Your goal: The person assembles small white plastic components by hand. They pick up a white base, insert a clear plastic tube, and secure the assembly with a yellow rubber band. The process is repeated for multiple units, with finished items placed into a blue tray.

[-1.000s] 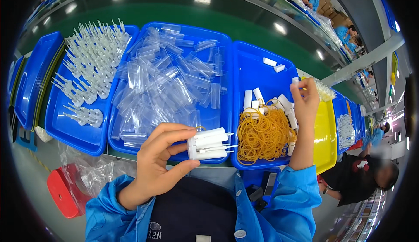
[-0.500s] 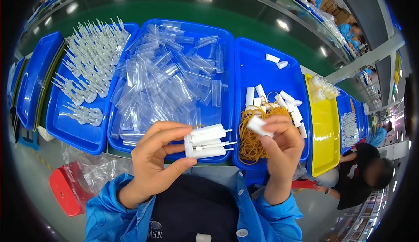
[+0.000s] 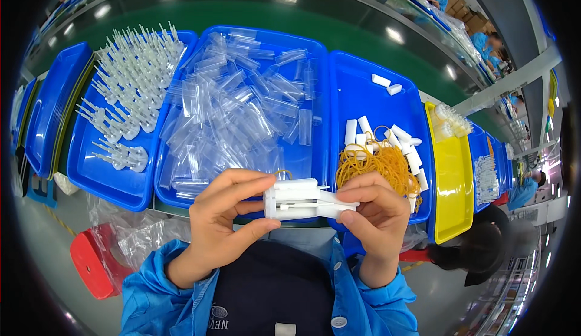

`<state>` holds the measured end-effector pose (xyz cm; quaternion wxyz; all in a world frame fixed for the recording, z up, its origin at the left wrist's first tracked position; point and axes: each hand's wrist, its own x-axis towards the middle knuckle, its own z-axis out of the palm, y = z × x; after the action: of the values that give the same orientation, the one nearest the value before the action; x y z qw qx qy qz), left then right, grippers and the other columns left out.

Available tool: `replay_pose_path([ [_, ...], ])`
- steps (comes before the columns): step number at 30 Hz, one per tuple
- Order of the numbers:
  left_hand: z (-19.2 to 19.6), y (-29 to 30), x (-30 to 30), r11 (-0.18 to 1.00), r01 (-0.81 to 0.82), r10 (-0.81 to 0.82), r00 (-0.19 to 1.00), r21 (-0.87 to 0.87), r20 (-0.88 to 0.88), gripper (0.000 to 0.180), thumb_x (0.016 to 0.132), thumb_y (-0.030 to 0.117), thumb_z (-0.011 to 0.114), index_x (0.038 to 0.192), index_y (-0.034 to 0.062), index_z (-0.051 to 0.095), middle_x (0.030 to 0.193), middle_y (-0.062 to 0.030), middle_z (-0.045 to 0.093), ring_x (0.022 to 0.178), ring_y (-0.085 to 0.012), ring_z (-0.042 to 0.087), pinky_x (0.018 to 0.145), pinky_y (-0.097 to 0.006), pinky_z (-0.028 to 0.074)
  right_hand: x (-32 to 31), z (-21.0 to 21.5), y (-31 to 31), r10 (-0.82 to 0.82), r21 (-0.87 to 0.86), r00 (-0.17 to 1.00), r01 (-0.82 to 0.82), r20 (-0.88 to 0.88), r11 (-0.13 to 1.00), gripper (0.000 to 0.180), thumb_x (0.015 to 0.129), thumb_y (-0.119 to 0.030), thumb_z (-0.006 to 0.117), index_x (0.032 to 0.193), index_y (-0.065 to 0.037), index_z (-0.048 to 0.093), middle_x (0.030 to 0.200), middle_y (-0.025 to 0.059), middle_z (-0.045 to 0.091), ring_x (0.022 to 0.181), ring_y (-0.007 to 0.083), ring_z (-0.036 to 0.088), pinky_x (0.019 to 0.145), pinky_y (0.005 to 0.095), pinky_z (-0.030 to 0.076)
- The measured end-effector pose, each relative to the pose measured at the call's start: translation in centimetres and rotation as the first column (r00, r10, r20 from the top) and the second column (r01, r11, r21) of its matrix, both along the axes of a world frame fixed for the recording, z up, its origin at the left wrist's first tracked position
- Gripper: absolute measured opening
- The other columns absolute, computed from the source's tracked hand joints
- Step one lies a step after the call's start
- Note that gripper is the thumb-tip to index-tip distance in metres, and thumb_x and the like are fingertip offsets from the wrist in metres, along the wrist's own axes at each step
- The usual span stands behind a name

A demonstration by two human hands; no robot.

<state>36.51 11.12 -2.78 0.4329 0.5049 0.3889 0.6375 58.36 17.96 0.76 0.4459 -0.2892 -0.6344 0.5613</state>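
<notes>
- far left: stack of empty blue trays at the bench edge, curved by the lens
- red stool on the grey floor below, crumpled clear plastic bag just beside it
- green conveyor belt runs behind all trays, ceiling lights reflected on it
- blue tray with rows of white pronged plastic parts standing upright, a few loose near the front
- middle blue tray heaped with clear plastic sleeves
- left hand in blue sleeve, fingers curled, thumb and fingers pinching the left end of a bundle of white plastic pieces
- bundle held level in the air between both hands, in front of the trays' near edge, above the dark apron
- thin yellow rubber band looped at the left fingertips, just above the bundle
- right hand pinching the bundle's right end, thumb under, fingers over
- right blue tray holds a pile of yellow rubber bands and scattered white blocks, two more white blocks apart at the back
- yellow tray next, small bag of clear parts at its back end
- further blue trays beyond, with white parts
- far right: another person seated, dark clothes; more workers in blue up the line at top right
</notes>
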Motion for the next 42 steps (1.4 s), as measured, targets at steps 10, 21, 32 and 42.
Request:
replay_pose_path([
  [10, 0.0, -0.2, -0.2, 1.0, -0.027, 0.027, 0.999, -0.002, -0.045, 0.051, 0.075, -0.007, 0.074, 0.124, -0.0031, 0.059, 0.122, -0.0164, 0.053, 0.114, -0.0251, 0.059, 0.092, -0.034, 0.056, -0.2, 0.7, 0.0, 0.009, -0.02, 0.998, -0.008, 0.059, 1.0, 0.022, 0.075, 0.012, 0.066, 0.097, 0.008, 0.068, 0.102, 0.0154, 0.061, 0.093, 0.0194, 0.062, 0.076, 0.0273, 0.051],
  [21, 0.1, -0.2, -0.1, 0.99, -0.116, 0.129, 0.971, 0.076, -0.202, 0.05, 0.075, -0.004, 0.076, 0.123, -0.0025, 0.06, 0.118, -0.0166, 0.057, 0.11, -0.0254, 0.061, 0.088, -0.034, 0.058, -0.4, 0.5, 0.2, 0.017, -0.117, 0.995, -0.006, 0.095, 0.993, 0.021, 0.076, 0.01, 0.067, 0.097, 0.007, 0.069, 0.099, 0.0135, 0.062, 0.088, 0.017, 0.063, 0.073, 0.0243, 0.052],
  [32, 0.4, -0.1, 0.1, 0.997, 0.037, -0.041, 0.997, -0.062, -0.066, 0.051, 0.075, -0.004, 0.077, 0.123, -0.0008, 0.061, 0.115, -0.014, 0.058, 0.106, -0.022, 0.062, 0.086, -0.034, 0.059, -1.6, 1.2, -0.7, -0.13, 0.438, 0.955, 0.0, 0.267, 0.899, 0.031, 0.071, 0.005, 0.076, 0.101, -0.001, 0.073, 0.099, 0.0107, 0.06, 0.085, 0.0169, 0.064, 0.069, 0.0242, 0.053],
  [42, 0.2, -0.4, -0.1, 1.0, -0.016, 0.015, 0.995, -0.011, -0.097, 0.051, 0.074, -0.003, 0.078, 0.122, -0.002, 0.061, 0.114, -0.0139, 0.058, 0.105, -0.0221, 0.063, 0.085, -0.034, 0.06, -3.3, 0.8, -1.0, -0.125, 0.494, 0.942, -0.047, 0.31, 0.868, 0.029, 0.074, 0.005, 0.075, 0.102, -0.002, 0.073, 0.099, 0.0095, 0.062, 0.079, 0.0154, 0.064, 0.064, 0.0239, 0.051],
])
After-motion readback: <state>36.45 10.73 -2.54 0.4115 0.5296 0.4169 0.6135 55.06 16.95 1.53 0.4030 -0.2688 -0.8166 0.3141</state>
